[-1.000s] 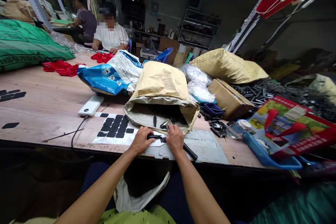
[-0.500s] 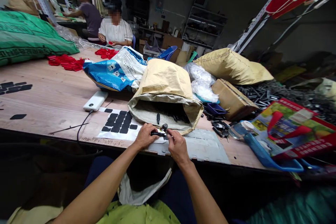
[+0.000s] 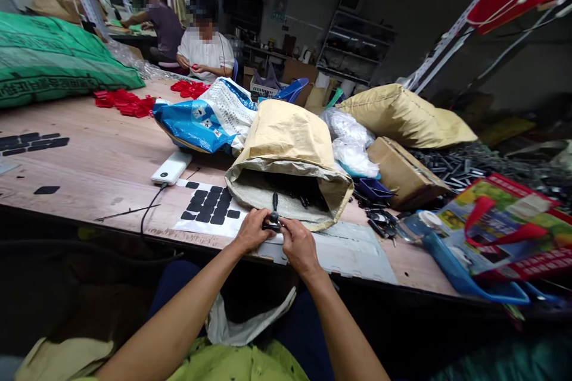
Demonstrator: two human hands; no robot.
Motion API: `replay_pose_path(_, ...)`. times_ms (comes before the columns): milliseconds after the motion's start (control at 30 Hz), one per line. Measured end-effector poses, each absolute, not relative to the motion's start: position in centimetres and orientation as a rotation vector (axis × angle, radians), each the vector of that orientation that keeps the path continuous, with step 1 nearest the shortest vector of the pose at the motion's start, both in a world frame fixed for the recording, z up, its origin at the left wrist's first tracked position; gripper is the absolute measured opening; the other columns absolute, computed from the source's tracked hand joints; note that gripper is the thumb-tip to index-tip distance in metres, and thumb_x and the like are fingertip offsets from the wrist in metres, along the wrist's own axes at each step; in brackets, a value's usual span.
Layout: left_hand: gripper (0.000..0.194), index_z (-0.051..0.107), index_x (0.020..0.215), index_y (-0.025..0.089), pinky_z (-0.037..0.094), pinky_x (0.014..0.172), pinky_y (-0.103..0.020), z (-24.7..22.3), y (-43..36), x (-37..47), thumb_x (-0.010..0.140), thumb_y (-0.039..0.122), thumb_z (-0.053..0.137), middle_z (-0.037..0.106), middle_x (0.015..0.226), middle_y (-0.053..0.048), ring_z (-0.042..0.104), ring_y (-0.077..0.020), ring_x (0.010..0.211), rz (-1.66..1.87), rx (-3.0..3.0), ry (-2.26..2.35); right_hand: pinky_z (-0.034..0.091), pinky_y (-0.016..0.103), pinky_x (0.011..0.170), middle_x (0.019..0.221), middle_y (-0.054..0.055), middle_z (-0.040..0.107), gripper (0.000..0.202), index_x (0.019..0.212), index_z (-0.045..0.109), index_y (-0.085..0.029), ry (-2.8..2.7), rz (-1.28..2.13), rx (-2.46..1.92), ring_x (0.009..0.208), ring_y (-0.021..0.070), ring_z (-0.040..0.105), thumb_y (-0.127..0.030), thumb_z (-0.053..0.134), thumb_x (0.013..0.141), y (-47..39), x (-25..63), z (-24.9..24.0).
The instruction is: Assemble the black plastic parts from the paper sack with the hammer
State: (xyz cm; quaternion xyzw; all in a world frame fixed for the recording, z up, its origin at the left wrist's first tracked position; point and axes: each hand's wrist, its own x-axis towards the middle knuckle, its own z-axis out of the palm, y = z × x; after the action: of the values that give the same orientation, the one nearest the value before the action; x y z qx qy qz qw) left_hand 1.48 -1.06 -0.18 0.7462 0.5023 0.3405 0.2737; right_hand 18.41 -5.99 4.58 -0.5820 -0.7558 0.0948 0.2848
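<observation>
"at the near edge of the bench (image 3: 89,190), what is being held?"

"one small dark piece (image 3: 270,227), just before the open mouth of the paper sack (image 3: 290,131). the left hand (image 3: 252,231) has its fingers closed around one side. the right hand (image 3: 300,243) is narrow, and its thumb and fingertips seem to pinch the other end."

"how does one do this step well?"

"in my judgement, the left grip should be firm and quiet, and the right fingertips should make only small, gentle moves. if both sides push together, the piece could slip."

"and which way does it point?"

"its long axis seems to go across, from left fingers to right fingers, nearly along the bench edge. a rounded knob (image 3: 274,215) shows on its upper side. which end is the front, i cannot tell, because the fingers cover it. the loose black piece (image 3: 274,200) at the sack mouth points differently, toward the inside."
</observation>
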Motion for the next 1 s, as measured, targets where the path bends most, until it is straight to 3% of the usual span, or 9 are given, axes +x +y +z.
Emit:
replay_pose_path(167, 0.038, 0.063, 0.101, 0.022, 0.045, 0.080, -0.032, 0.1, -1.3, 1.4, 0.066, 0.014, 0.073, 0.065, 0.087, 0.000, 0.055, -0.0210, 0.089, 0.934, 1.957, 1.333, 0.046, 0.027, 0.086, 0.106, 0.004, 0.070, 0.028, 0.116, 0.070, -0.024, -1.908, 0.153, -1.742, 0.099, 0.0193, 0.064, -0.018, 0.053, 0.094, -3.5, 20.4, 4.9)
replay_pose_path(333, 0.031, 0.065, 0.095, 0.022, 0.045, 0.080, -0.032, -0.1, -1.1, 1.3, 0.067, 0.013, 0.070, 0.066, 0.087, 0.000, 0.055, -0.0206, 0.088, 0.936, 1.965, 1.312, 0.043, 0.028, 0.087, 0.109, 0.005, 0.068, 0.029, 0.113, 0.071, -0.024, -1.906, 0.063, -1.928, 0.102, 0.0195, 0.060, -0.014, 0.057, 0.091, -1.5, 22.3, 3.2)
replay_pose_path(533, 0.014, 0.069, 0.085, 0.021, 0.044, 0.080, -0.033, -0.4, -0.9, 1.2, 0.071, 0.017, 0.070, 0.066, 0.086, -0.001, 0.053, -0.0213, 0.089, 0.904, 2.026, 1.292, 0.040, 0.030, 0.086, 0.103, 0.006, 0.065, 0.028, 0.114, 0.068, -0.022, -1.912, -0.122, -1.856, 0.097, 0.0212, 0.056, -0.013, 0.055, 0.091, -1.8, 22.2, 0.7)
replay_pose_path(1000, 0.015, 0.074, 0.093, 0.021, 0.044, 0.084, -0.034, -0.7, -1.0, 1.3, 0.078, 0.021, 0.069, 0.066, 0.090, -0.003, 0.053, -0.0216, 0.092, 0.907, 2.042, 1.319, 0.036, 0.033, 0.081, 0.100, 0.008, 0.061, 0.027, 0.118, 0.065, -0.020, -1.936, -0.268, -1.863, 0.093, 0.0234, 0.050, -0.017, 0.051, 0.096, -2.3, 21.8, 0.2)
